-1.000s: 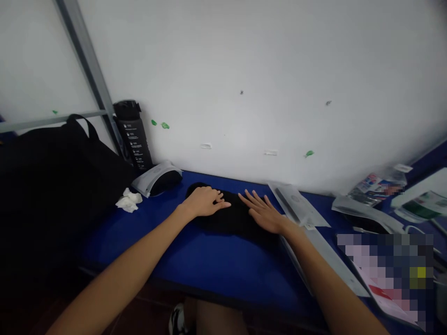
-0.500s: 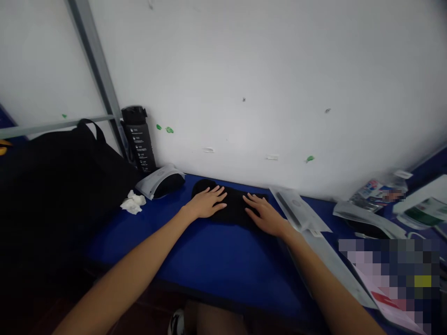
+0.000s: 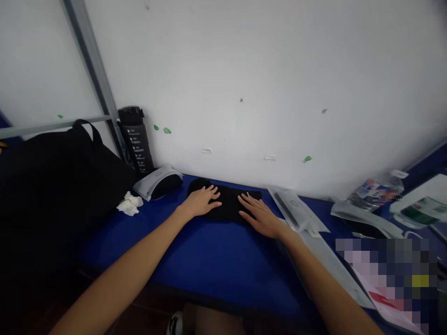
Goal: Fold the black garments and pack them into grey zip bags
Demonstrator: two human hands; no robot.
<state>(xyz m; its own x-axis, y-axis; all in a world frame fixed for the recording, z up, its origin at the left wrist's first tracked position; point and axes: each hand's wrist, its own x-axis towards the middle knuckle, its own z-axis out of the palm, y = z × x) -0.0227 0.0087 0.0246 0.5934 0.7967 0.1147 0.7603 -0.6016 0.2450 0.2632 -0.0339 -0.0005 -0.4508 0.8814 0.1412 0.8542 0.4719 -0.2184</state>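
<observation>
black cloth (image 3: 225,202), folded into a long flat strip, lying near the back edge of the blue table (image 3: 223,260), just in front of the white wall (image 3: 244,70). left hand (image 3: 201,202) rests palm down on the cloth's left end; its fingers (image 3: 213,191) lie flat and narrowly spread, not gripping. right hand (image 3: 260,216) rests palm down on the cloth's right end; its fingers (image 3: 245,201) are spread wider and point toward the left hand, also not gripping. a stretch of bare cloth shows between the two hands.

left of the cloth: grey pouch (image 3: 158,183) with a black item inside, lying against the wall; crumpled tissue (image 3: 129,204) just beside it, nearer the table's front; black bottle (image 3: 135,139) standing upright behind the pouch; black bag (image 3: 59,195) filling the left of the view, beside the bottle. a metal bar (image 3: 92,70) runs up the wall behind the bag.

right of the cloth: flat clear sleeve (image 3: 296,209) just beside the right hand; long grey sleeve (image 3: 335,265) running beneath the right forearm; pouch (image 3: 365,222), crumpled packet (image 3: 375,190) and white leaflet (image 3: 422,209) farther right. near the right corner, a paper (image 3: 384,298) is too blurred to read. green marks (image 3: 166,130) dot the wall. a shoe (image 3: 175,324) shows below the table's front edge.
</observation>
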